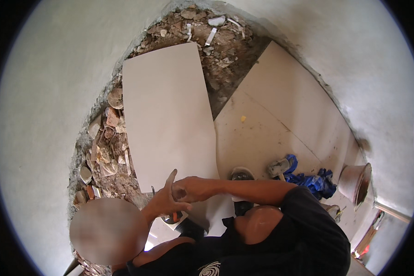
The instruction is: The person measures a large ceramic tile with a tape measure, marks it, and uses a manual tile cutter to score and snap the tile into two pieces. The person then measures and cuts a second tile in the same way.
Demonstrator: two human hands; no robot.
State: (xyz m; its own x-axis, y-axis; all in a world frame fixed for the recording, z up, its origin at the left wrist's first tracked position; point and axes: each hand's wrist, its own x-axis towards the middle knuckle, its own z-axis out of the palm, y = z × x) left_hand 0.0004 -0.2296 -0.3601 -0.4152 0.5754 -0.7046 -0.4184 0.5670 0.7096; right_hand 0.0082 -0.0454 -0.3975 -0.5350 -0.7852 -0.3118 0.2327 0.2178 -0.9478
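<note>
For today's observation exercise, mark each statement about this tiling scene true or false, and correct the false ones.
1. A large pale tile lies over rubble. True.
2. The left hand and right hand are far apart. False: they meet close together at the tile's near edge.
3. A blue cloth lies on the laid tiles. True.
4. A bucket stands on the rubble. False: it sits tipped on the laid tiles by the wall.
5. The left hand's fingers are clenched in a fist. False: they are spread.

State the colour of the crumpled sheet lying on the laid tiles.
Blue. The crumpled sheet shows best in the head view, right of the hands.
</note>
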